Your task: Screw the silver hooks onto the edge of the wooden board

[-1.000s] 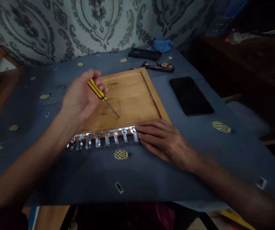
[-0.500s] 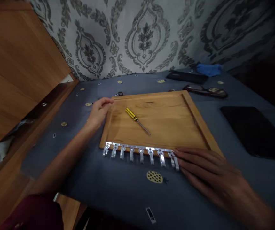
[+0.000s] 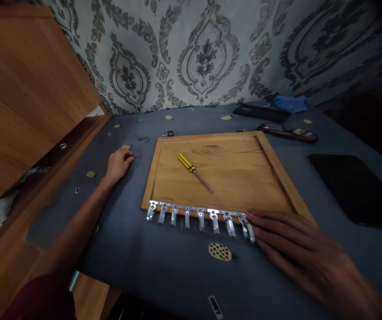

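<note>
My left hand point(image 3: 119, 166) rests on the grey cloth left of the wooden board, thumb and fingers pinched together. A thin metal piece point(image 3: 135, 156), too small to name surely, pokes out at its fingertips. Fingers stretched flat, my right hand point(image 3: 294, 244) lies over the board's near right corner and touches the end of the metal hook rail point(image 3: 207, 212). Several silver hooks hang from this rail along the near edge of the framed wooden board point(image 3: 231, 164). A yellow-handled screwdriver point(image 3: 194, 171) lies on the board, its shaft pointing toward the rail.
A black tablet-like slab point(image 3: 354, 189) lies to the right. Behind the board are eyeglasses point(image 3: 289, 132), a dark case point(image 3: 260, 113) and a blue cloth point(image 3: 291, 103). A small dark curved piece point(image 3: 143, 139) lies beyond my left hand. Wooden furniture point(image 3: 34, 80) borders the left side.
My left hand has moved left and down, from the board's far left corner to the cloth, and its fingers are now pinched. My right hand stays at the rail's end.
</note>
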Motion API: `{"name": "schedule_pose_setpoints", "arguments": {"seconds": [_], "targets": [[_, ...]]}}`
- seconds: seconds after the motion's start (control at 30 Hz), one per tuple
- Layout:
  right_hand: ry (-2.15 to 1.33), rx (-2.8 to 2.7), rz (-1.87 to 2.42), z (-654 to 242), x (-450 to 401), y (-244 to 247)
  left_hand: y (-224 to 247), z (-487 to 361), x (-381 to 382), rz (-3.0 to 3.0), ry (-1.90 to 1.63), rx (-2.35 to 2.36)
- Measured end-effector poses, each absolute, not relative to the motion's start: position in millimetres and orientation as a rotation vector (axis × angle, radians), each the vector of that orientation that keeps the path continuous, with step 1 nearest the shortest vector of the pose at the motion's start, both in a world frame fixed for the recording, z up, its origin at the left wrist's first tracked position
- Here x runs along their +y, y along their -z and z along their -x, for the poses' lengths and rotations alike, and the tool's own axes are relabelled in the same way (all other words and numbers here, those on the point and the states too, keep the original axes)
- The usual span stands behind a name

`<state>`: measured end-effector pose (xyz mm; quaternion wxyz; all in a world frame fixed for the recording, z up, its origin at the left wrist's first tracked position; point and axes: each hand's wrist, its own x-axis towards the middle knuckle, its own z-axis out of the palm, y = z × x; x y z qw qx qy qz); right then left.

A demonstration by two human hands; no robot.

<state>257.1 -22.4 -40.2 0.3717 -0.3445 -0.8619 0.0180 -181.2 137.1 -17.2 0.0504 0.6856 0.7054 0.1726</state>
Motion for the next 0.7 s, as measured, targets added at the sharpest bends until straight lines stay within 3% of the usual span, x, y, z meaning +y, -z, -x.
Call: {"name": "schedule_pose_setpoints", "arguments": {"seconds": [0.23,0.7], "targets": [[0.085,-2.297,0.834,-257,-22,34,20,184,142,-2.176,-0.525,2.161],[-0.072,-2.317,0.931,-255,-33,31,13,201,164,-2.175,-0.471,1.981]]}}
